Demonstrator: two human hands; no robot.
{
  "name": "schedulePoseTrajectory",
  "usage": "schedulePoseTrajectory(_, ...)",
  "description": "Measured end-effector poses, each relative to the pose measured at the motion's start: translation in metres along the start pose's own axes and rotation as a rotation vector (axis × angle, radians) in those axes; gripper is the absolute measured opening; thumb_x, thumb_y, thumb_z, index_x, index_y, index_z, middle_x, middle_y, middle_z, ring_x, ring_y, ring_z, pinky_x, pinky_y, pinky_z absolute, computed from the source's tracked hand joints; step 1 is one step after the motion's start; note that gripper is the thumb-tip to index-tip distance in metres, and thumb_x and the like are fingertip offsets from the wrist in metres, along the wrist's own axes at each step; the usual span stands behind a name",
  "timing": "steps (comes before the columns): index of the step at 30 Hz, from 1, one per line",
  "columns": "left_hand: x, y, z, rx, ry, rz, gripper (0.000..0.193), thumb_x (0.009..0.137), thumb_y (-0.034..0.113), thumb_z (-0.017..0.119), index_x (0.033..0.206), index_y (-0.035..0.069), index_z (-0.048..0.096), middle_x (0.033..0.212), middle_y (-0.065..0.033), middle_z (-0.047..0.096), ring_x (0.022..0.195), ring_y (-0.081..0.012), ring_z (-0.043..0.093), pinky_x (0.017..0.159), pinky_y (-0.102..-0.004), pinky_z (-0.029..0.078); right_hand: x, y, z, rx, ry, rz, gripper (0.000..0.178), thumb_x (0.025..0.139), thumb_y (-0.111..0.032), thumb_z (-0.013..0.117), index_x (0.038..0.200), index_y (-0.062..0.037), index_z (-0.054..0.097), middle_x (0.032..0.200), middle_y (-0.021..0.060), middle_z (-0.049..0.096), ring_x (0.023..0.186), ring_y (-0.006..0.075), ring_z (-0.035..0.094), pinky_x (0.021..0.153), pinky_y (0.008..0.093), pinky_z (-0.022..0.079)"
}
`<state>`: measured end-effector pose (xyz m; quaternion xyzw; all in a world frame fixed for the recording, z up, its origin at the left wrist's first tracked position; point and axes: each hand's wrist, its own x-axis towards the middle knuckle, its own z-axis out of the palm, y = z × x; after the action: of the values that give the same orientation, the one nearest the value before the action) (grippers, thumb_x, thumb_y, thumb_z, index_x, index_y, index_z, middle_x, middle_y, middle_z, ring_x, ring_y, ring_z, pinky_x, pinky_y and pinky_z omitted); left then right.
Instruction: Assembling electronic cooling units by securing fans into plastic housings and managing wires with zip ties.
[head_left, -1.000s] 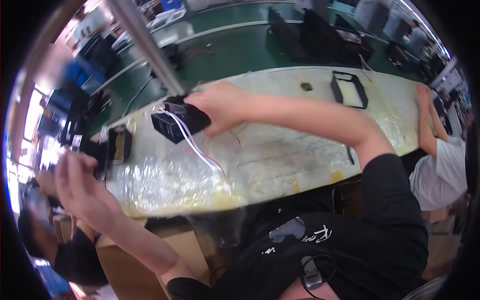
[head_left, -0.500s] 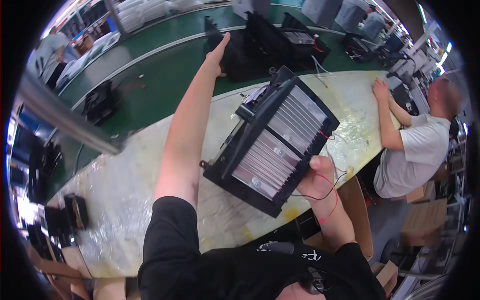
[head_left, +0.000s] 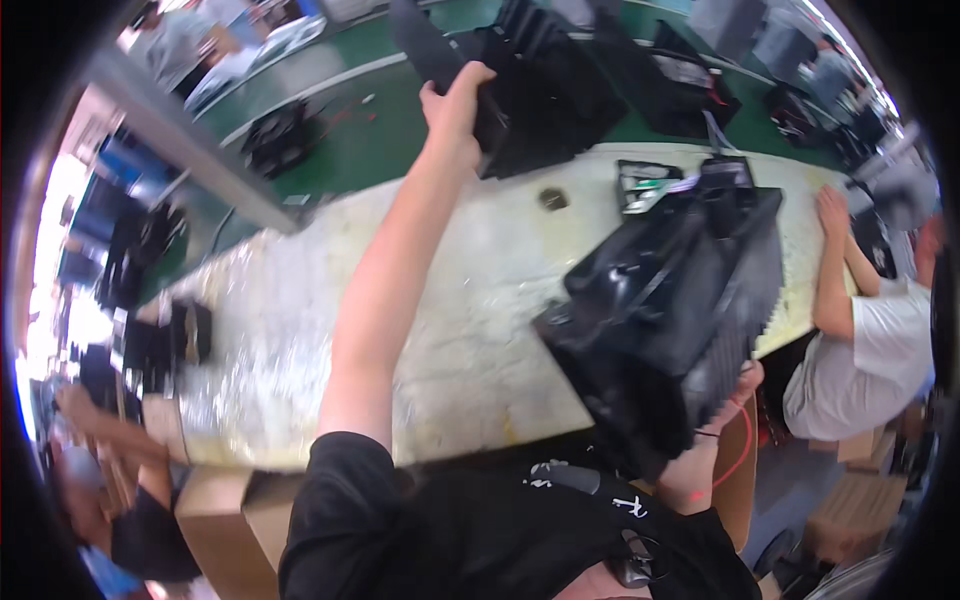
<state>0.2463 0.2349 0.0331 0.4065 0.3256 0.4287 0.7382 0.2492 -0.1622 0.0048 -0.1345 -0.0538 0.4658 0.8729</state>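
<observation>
My left hand [head_left: 458, 118] reaches far forward to a black plastic housing [head_left: 545, 95] on the green belt. Its thumb and fingers sit on either side of the housing's near left wall and appear closed on it. My right hand [head_left: 738, 392] grips the lower right edge of a bulky black ribbed unit [head_left: 670, 290], blurred by motion and tilted above the bench. The unit's finned metal face is turned out of sight now. A red wire [head_left: 742, 455] loops down past my right wrist. Most of my right fingers are hidden by the unit.
A film-covered pale bench [head_left: 470, 330] runs across in front. On it lie a small dark round piece [head_left: 552, 199] and black parts [head_left: 190, 330] at left. More black housings [head_left: 690, 80] stand on the belt. A co-worker [head_left: 865, 340] is at right, another [head_left: 130, 490] at lower left.
The black unit has swung right and turned over, so its metal fins no longer show. My left hand has closed on the housing's wall. The view has shifted, bringing in a co-worker at lower left.
</observation>
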Motion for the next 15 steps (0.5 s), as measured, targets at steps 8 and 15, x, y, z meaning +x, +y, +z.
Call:
schedulePoseTrajectory(8,-0.23,-0.002,-0.081,-0.091,0.101,0.057,0.108,0.071,0.013,0.08,0.15,-0.001,0.007,0.107,-0.0129,0.055,0.095,-0.02,0.057,0.086,-0.0346,0.048,-0.067,0.025,0.019,-0.184,0.257,-0.141,0.055,0.078,-0.02,0.07,0.129,-0.01,0.05,0.134,0.0148,0.052,0.127,0.0292,0.048,0.107,0.0437,0.042)
schedulePoseTrajectory(15,-0.299,-0.045,-0.136,-0.068,0.175,-0.131,0.118,0.073,0.027,0.085,0.152,0.004,0.001,0.118,-0.0171,0.054,0.103,-0.0232,0.057,0.081,-0.0299,0.049,-0.065,0.044,0.061,0.258,0.125,0.466,0.055,0.078,-0.015,0.061,0.132,-0.0076,0.053,0.124,0.0169,0.061,0.117,0.0316,0.059,0.104,0.0532,0.046)
